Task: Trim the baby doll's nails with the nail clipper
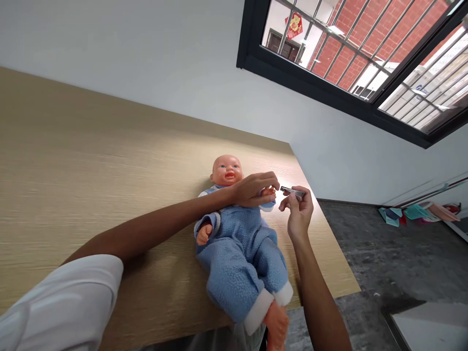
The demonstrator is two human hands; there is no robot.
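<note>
Left hand (252,191) closed around the small hand (269,193) of a baby doll (226,170) in a blue fleece suit (237,248), lying on its back near the right edge of the desk (146,161), and right hand (298,210) pinching a metal nail clipper (292,192) just beside those doll fingers, with no contact visible yet.

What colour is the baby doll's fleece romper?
The romper is light blue, with white cuffs; clearest in the head view.

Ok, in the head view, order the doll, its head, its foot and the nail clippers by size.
The doll is largest. Its head and foot look alike, but the foot's nearness to the camera makes that unsure. The nail clippers are smallest.
</note>
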